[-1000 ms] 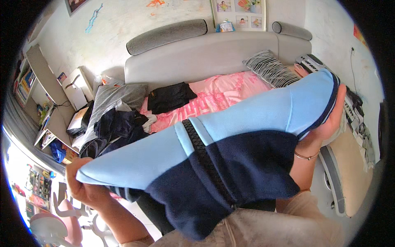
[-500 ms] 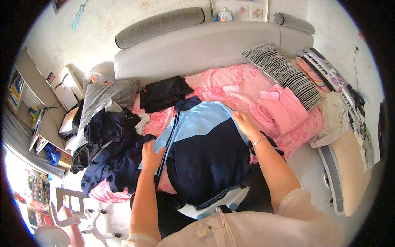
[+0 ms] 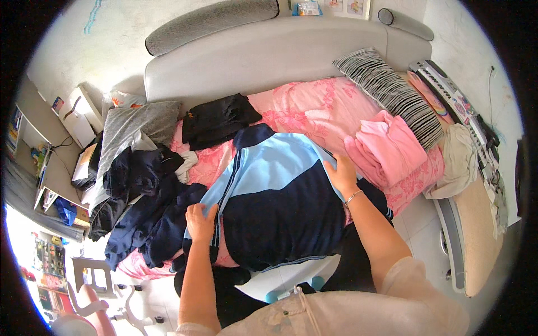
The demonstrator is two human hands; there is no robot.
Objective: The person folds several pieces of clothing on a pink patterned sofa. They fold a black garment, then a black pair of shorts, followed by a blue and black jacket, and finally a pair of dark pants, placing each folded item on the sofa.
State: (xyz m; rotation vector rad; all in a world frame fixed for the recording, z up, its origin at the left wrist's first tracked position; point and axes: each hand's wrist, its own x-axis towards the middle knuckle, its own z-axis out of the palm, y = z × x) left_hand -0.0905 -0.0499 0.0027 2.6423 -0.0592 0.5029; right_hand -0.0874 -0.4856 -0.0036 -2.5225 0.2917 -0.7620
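So right now the light blue and navy jacket (image 3: 274,196) is lying flat on the pink bedsheet (image 3: 314,106), spread across the front half of the bed with its hem hanging off the near edge. My left hand (image 3: 200,222) is flat with fingers together, pressing on the jacket's left edge right next to the heap of dark clothes (image 3: 145,207), and my right hand (image 3: 340,175) is laid open on the right edge where the light blue meets the navy, not far from the folded pink garment (image 3: 386,148). If I'm smoothing this for a fold, I'd say the trick is to keep both palms flat and push outward evenly so the front doesn't bunch along the stripe. I'd also watch the left side, since that dark pile is touching the jacket and could get dragged in. The black folded piece (image 3: 218,119) up by the sofa back sits clear of it.
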